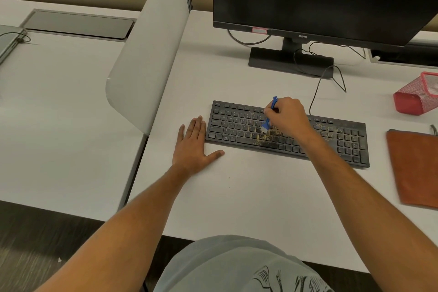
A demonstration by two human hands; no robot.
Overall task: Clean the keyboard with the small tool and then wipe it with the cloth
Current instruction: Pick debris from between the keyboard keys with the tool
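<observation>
Pinching blue brush (270, 115), right hand (288, 117) sweeps dusty keyboard (237, 123).

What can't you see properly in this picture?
Head view:
- Black keyboard: middle keys hidden under right hand and forearm.
- Small blue brush: handle partly wrapped by fingers.
- Orange cloth: cut off by right edge.
- Red mesh basket: cut off too; contents unseen.
- Key letters: too small.
</observation>
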